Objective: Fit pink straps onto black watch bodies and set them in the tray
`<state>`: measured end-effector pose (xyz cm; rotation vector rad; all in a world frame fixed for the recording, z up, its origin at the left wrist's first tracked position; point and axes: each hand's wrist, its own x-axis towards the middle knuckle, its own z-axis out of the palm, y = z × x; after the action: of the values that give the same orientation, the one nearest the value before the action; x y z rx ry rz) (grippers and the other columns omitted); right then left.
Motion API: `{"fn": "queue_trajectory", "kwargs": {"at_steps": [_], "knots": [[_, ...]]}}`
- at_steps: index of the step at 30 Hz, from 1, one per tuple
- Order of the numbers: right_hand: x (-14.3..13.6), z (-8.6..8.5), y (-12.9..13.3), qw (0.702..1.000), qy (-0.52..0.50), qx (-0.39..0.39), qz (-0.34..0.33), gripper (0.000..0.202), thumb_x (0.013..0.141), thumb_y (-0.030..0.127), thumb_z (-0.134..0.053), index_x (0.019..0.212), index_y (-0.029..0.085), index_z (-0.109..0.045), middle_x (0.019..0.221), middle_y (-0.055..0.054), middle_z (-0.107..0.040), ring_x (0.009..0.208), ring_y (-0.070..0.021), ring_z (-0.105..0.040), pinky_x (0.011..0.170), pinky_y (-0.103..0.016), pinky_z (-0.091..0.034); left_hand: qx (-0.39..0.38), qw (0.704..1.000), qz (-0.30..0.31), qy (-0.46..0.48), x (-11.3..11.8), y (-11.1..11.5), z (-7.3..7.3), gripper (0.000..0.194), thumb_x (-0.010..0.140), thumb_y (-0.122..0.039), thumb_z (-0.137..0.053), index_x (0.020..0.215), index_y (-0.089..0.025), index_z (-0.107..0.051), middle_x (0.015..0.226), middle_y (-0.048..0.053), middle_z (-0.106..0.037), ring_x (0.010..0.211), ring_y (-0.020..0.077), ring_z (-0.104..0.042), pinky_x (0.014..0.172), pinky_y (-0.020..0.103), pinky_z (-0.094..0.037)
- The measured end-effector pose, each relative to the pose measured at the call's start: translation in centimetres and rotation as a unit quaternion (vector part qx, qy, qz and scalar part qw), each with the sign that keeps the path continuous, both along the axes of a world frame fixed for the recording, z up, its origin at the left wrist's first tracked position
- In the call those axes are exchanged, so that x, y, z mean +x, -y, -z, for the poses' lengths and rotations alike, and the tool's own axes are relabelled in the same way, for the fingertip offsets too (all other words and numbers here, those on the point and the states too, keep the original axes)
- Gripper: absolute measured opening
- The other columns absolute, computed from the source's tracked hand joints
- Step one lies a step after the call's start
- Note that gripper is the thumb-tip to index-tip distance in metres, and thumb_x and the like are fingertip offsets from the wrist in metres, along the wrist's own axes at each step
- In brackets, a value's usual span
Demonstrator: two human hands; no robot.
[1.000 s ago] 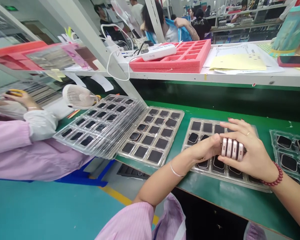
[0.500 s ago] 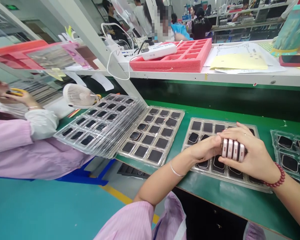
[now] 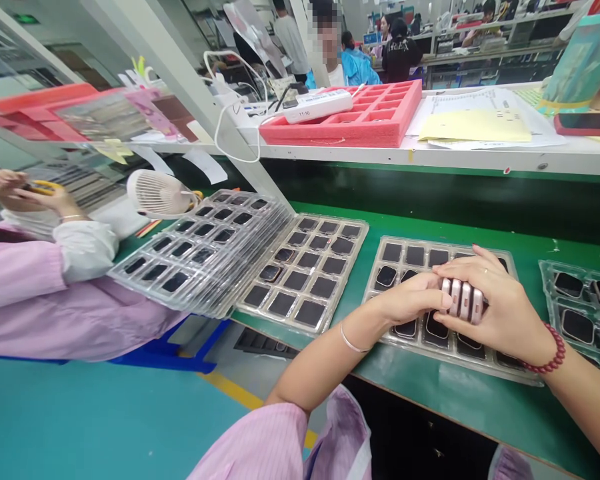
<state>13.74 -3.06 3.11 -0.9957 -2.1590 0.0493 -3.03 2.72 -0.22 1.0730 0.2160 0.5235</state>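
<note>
Right hand (image 3: 510,313) is holding four small watches (image 3: 465,301) side by side, row running roughly 9 to 3 o'clock, above tray (image 3: 460,358). Left hand (image 3: 415,295) is touching row's 9 o'clock end with thumb; fingers partly hidden, can't tell grip.

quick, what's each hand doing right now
Left hand: closed, thumb pressed against the row of pinkish metallic watch cases.
Right hand: closed around that same row.

Teal floor (image 3: 105,420) (yellow-striped) beside green workbench (image 3: 480,400)
</note>
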Motion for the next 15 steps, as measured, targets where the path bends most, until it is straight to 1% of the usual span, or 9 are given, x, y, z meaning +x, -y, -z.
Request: {"fn": "queue_trajectory", "kwargs": {"at_steps": [3, 5, 8, 10, 13, 15], "knots": [[-0.1, -0.16, 0.12, 1.0, 0.007, 0.019, -0.001, 0.042, 0.086, 0.041, -0.073, 0.12, 0.02, -0.058, 0.111, -0.011, -0.072, 0.106, -0.0298, -0.067, 0.113, -0.058, -0.033, 0.067, 0.998, 0.005, -0.011, -0.21, -0.4, 0.03, 0.048, 0.069, -0.053, -0.081, 0.088, -0.012, -0.068, 0.087, 0.006, -0.067, 0.082, 0.0167, -0.061, 0.078, 0.027, -0.048], [-0.16, -0.28, 0.2, 1.0, 0.01, 0.029, -0.001, 0.041, 0.087, 0.04, -0.072, 0.119, 0.019, -0.058, 0.111, -0.012, -0.073, 0.105, -0.0298, -0.067, 0.113, -0.058, -0.033, 0.09, 0.996, 0.011, -0.021, -0.41, -0.53, -0.04, 0.047, 0.071, -0.054, -0.08, 0.086, -0.012, -0.067, 0.083, 0.004, -0.065, 0.08, 0.0157, -0.059, 0.077, 0.028, -0.048], [-0.2, -0.29, 0.2, 0.999, 0.015, 0.045, 0.001, 0.04, 0.088, 0.039, -0.072, 0.119, 0.017, -0.059, 0.11, -0.013, -0.073, 0.104, -0.0299, -0.068, 0.112, -0.058, -0.034, 0.079, 0.997, 0.018, -0.014, -0.54, -0.44, -0.19, 0.048, 0.071, -0.054, -0.079, 0.091, -0.012, -0.068, 0.088, 0.006, -0.067, 0.083, 0.0173, -0.061, 0.08, 0.03, -0.048], [-0.21, -0.18, 0.12, 0.998, 0.021, 0.058, 0.005, 0.038, 0.088, 0.038, -0.071, 0.118, 0.017, -0.059, 0.11, -0.013, -0.073, 0.103, -0.0303, -0.068, 0.112, -0.059, -0.034, 0.066, 0.998, 0.017, -0.016, -0.47, -0.28, -0.22, 0.051, 0.068, -0.053, -0.082, 0.095, -0.012, -0.068, 0.09, 0.006, -0.067, 0.087, 0.0188, -0.063, 0.083, 0.032, -0.049], [-0.24, 0.06, -0.06, 0.997, 0.032, 0.069, 0.01, 0.035, 0.089, 0.035, -0.071, 0.117, 0.017, -0.059, 0.11, -0.013, -0.074, 0.103, -0.0308, -0.068, 0.111, -0.06, -0.034, 0.062, 0.997, -0.013, -0.039, -0.25, -0.15, -0.1, 0.052, 0.063, -0.049, -0.085, 0.095, -0.012, -0.067, 0.09, 0.006, -0.067, 0.086, 0.0192, -0.063, 0.082, 0.032, -0.05], [-0.26, 0.18, -0.15, 0.997, 0.036, 0.069, 0.011, 0.035, 0.088, 0.034, -0.071, 0.117, 0.017, -0.059, 0.11, -0.013, -0.074, 0.103, -0.0308, -0.068, 0.111, -0.059, -0.034, 0.076, 0.996, -0.03, -0.047, -0.13, -0.17, 0.04, 0.044, 0.065, -0.044, -0.083, 0.091, -0.012, -0.067, 0.087, 0.005, -0.067, 0.084, 0.0181, -0.063, 0.08, 0.031, -0.05]]}}
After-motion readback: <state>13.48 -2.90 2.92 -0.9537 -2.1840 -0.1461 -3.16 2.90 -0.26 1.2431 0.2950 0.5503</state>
